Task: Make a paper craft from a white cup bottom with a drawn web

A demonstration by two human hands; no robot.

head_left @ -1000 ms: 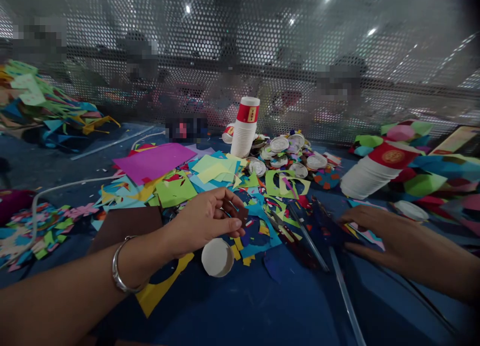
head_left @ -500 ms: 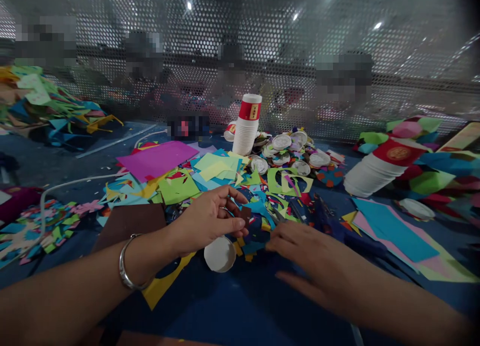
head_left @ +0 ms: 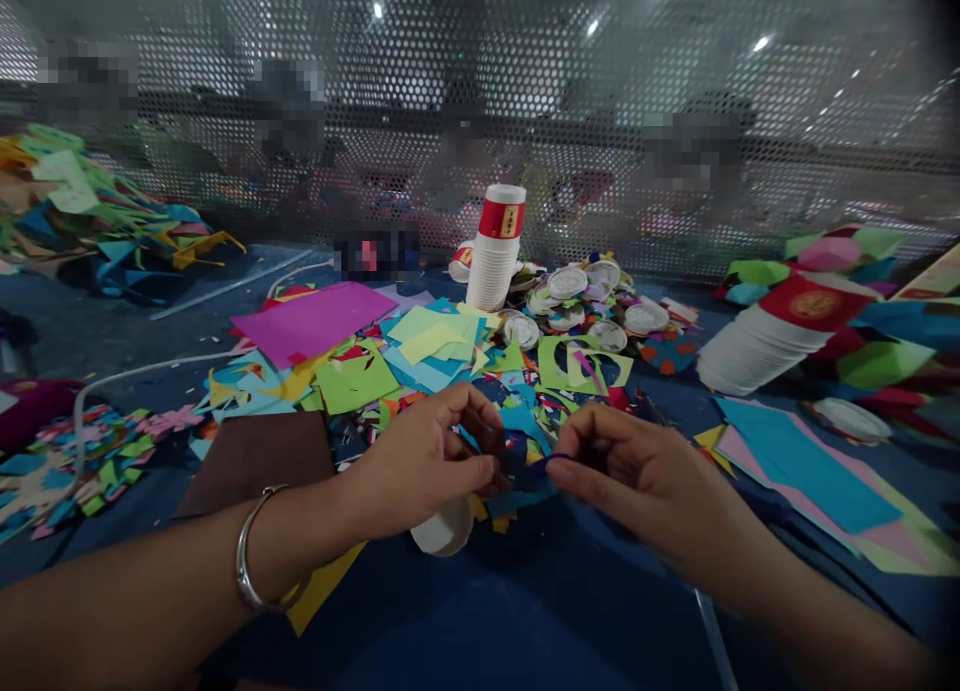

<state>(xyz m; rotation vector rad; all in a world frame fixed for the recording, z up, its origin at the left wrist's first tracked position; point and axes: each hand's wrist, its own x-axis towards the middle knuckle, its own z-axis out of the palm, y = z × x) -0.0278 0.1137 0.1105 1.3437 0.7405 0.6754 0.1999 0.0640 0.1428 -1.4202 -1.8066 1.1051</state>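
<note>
My left hand point(head_left: 424, 461), with a metal bangle at the wrist, pinches a small dark brown paper piece point(head_left: 496, 441) between thumb and fingers. My right hand point(head_left: 637, 476) is closed in a pinch on a dark blue paper scrap point(head_left: 534, 468) right beside it. The fingertips of both hands nearly meet above a heap of coloured paper cuttings point(head_left: 525, 411). A white paper cup point(head_left: 444, 529) lies on its side just under my left hand.
A tall stack of white cups with a red band point(head_left: 495, 246) stands behind, lids scattered around it. Another cup stack point(head_left: 765, 336) lies at the right. Magenta point(head_left: 311, 319), brown point(head_left: 255, 451) and blue point(head_left: 787, 461) paper sheets lie about. A perforated metal screen point(head_left: 480, 91) closes the back.
My right hand has swept in from the right side to the centre and closed in a pinch on a dark blue scrap next to my left hand, which stayed in place.
</note>
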